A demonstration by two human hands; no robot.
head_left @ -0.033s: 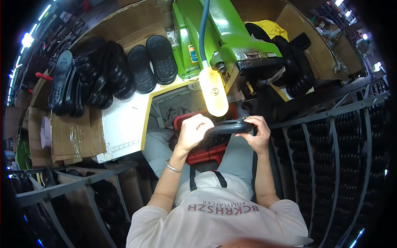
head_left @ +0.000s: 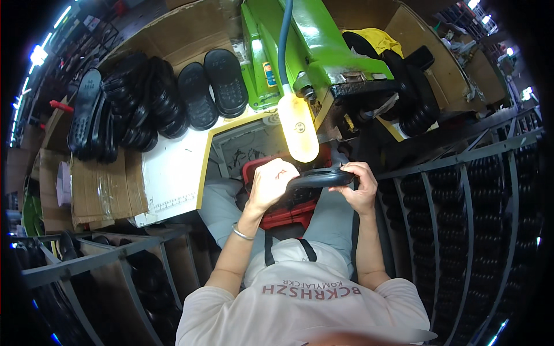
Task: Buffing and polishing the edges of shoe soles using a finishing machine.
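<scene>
Black sole (head_left: 320, 179) is held up between the person's two hands, above the lap and just beyond the knees, lying crosswise with its edge toward the wearer. The left hand (head_left: 270, 183) is closed round one end, fingers curled in; the right hand (head_left: 362, 185) pinches the other end, thumb below and fingertips on the upper rim. What the left fingertips do on the far side is hard to make out, as the hand itself hides them. A metal bracelet (head_left: 242, 233) circles the left wrist.

Just beyond the sole hangs a lit oblong lamp (head_left: 298, 130) on a dark flexible neck, in front of a green machine (head_left: 314, 34). Beneath the hands, between the knees, is a red container (head_left: 291, 218), partly covered from view.

To the left, a white tabletop (head_left: 173, 173) with a yellow edge carries two side-by-side groups of soles (head_left: 226, 83) lying flat, and next to them heaped black soles (head_left: 124, 95). A cardboard box wall (head_left: 167, 37) rises behind. A yellow cloth (head_left: 384, 41) lies to the right of the machine. Metal racks (head_left: 435, 222) filled with dark soles stand at the right side.
</scene>
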